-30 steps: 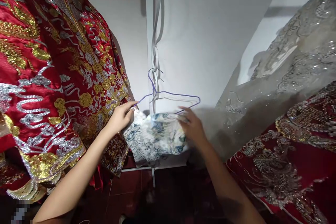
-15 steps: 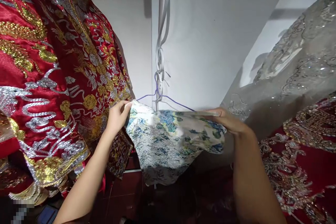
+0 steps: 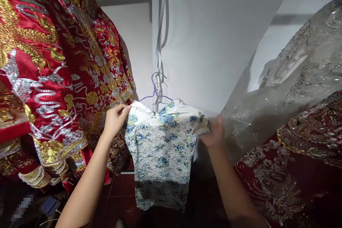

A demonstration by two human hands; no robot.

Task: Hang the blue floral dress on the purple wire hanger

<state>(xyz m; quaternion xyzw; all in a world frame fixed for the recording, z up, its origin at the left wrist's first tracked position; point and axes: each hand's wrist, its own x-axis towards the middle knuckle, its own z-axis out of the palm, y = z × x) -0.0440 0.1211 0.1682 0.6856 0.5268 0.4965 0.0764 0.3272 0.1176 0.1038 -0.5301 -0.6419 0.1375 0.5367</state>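
Observation:
A short-sleeved shirt (image 3: 162,149) in white with a blue, green and yellow print hangs upright on a purple hanger (image 3: 154,87). The hanger's hook is up by a white cable, and the shirt covers its lower arms. At the left end of the neckline, my left hand (image 3: 115,119) pinches the shoulder cloth between thumb and fingers. My right hand (image 3: 215,133) is beside and partly behind the right sleeve (image 3: 201,123). It is a little blurred, one finger points up, and it does not appear to grip the cloth.
A red jacket (image 3: 93,64) with gold and silver embroidery hangs close on the left. Beaded sheer grey fabric (image 3: 307,64) and a dark red beaded garment (image 3: 278,181) are on the right. A white cable (image 3: 161,25) runs down the wall. A phone (image 3: 49,205) lies at lower left.
My right hand has let go of the stretched neckline and moved left and slightly down. The right shoulder now drapes over the hanger, and the shirt hangs straighter. My left hand keeps its pinch.

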